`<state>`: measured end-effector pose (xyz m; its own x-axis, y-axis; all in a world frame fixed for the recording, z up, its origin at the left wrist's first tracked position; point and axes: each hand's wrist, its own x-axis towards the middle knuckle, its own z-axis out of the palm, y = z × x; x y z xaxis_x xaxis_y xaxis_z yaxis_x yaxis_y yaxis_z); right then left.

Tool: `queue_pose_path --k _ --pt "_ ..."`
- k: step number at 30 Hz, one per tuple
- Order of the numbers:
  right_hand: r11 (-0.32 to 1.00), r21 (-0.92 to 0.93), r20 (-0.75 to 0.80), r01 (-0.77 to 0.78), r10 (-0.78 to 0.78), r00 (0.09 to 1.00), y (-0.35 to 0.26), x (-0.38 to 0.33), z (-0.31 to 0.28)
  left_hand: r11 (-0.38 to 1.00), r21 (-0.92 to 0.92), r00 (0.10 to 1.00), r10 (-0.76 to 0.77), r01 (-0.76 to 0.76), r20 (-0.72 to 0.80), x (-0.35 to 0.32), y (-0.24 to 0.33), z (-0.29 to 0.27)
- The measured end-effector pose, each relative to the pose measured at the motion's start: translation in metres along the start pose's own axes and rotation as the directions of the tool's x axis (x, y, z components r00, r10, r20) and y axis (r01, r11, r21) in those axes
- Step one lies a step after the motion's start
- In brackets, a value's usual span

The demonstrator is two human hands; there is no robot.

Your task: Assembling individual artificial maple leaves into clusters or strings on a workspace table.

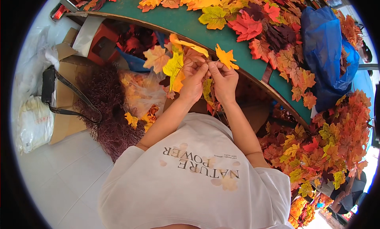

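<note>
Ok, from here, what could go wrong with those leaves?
The yellow leaf by the right hand could snag on the edge of the green table, which looks close. The leaf cluster by the left hand might drop a leaf onto the clear plastic bag nearby.

Loose and softly creased, the white T-shirt [178, 201] spread wide below both hands, and what a front it had! Under the right hand [225, 82] and the left hand [192, 81] alike ran big dark lettering [213, 172], upside down from up here, with tiny print [225, 155] just on the right hand's side! Faded tan and pinkish leaf shapes [229, 184] dotted it all around! Down the bare forearm from the left hand, the left sleeve [128, 157] was plain and short; below the right hand, the right sleeve [274, 181] matched it!
</note>
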<state>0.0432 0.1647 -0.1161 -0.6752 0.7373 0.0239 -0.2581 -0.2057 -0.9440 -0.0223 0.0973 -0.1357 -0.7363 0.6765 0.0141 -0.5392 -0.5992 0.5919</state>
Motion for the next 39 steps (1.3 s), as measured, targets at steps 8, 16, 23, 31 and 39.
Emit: queue_pose_path --k 8,16,23,31,39 --pt "0.998 -0.034 0.074 -0.050 0.052 0.996 0.004 0.001 -0.012 0.980 0.195 0.991 0.058 -0.034 -0.119 0.004 0.000 -0.008" --pt "0.958 -0.268 0.398 0.101 0.015 0.917 -0.013 -0.016 -0.013 0.991 0.109 0.977 0.098 -0.079 -0.187 0.012 0.033 -0.008" --pt "0.944 -0.286 0.318 0.162 -0.065 0.946 -0.023 -0.015 -0.025 0.996 0.092 0.981 0.023 -0.005 -0.195 0.007 0.030 -0.003" --pt "0.174 -0.807 0.458 0.564 -0.420 0.784 -0.014 -0.007 -0.035 0.909 -0.044 0.900 -0.417 0.414 -0.129 -0.002 0.003 -0.001" --pt "-0.136 -0.890 0.454 0.435 -0.345 0.821 -0.006 -0.015 -0.048 0.914 0.202 0.928 -0.311 0.351 -0.204 -0.005 -0.014 -0.009"
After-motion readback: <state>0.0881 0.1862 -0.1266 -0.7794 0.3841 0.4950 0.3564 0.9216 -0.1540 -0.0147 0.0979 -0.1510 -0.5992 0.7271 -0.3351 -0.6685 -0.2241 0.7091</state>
